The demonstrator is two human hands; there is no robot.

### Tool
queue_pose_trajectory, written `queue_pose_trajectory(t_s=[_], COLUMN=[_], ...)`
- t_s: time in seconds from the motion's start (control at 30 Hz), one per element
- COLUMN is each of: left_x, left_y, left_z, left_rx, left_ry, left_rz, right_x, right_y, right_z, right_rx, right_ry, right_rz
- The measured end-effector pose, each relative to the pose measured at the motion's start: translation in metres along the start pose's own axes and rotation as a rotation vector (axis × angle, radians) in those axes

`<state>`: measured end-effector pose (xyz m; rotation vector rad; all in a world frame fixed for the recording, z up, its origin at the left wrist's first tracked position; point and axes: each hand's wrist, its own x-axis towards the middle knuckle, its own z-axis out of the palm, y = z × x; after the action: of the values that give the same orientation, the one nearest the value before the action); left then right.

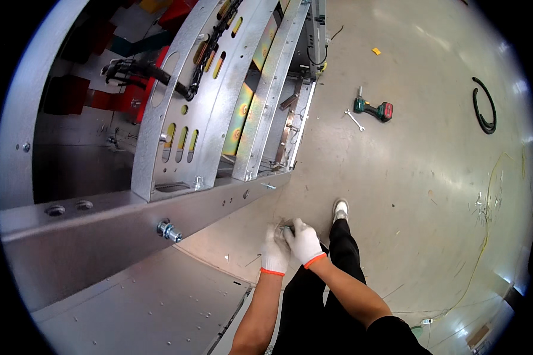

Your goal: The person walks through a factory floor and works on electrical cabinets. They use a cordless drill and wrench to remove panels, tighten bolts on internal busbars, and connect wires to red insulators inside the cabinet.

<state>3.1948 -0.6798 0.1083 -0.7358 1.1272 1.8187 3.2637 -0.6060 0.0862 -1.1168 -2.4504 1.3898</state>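
My left hand and my right hand, both in white gloves with orange cuffs, are close together in front of my body. Their fingers are bent inward and pinched around something small at the fingertips; it looks dark or metallic, but I cannot make out its kind. To the left of the hands, a bolt with washers sticks out of the side of a thick metal beam. Another thin bolt juts from the beam nearer its right end. Neither hand touches the beam.
A metal cabinet frame with slotted plates fills the left side. On the floor lie a green cordless impact wrench, an open-end wrench and a black hose. A yellow line runs along the right. My white shoe stands ahead.
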Motion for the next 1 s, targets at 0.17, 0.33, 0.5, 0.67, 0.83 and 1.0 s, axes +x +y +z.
queue_pose_trajectory(t_s=[0.17,0.33,0.5,0.67,0.83,1.0], left_x=[0.058,0.137,0.192,0.235,0.227,0.222], left_y=[-0.014,-0.017,-0.031,-0.041,-0.050,-0.048], left_z=[-0.035,-0.033,-0.023,-0.054,-0.032,-0.028], left_rx=[0.050,-0.013,-0.065,-0.238,-0.370,-0.226], left_ry=[0.068,-0.178,-0.504,-0.723,-0.569,-0.585], left_rz=[0.039,0.124,0.402,0.567,0.528,0.590], right_x=[0.035,0.102,0.178,0.223,0.237,0.238], right_y=[0.074,0.184,0.324,0.373,0.390,0.392], right_z=[0.015,0.099,0.226,0.315,0.351,0.365], right_rx=[0.957,1.160,1.085,1.192,1.226,1.180], right_ry=[-0.109,-0.040,-0.082,0.025,0.063,0.099], right_rz=[0.446,0.545,0.520,0.577,0.598,0.547])
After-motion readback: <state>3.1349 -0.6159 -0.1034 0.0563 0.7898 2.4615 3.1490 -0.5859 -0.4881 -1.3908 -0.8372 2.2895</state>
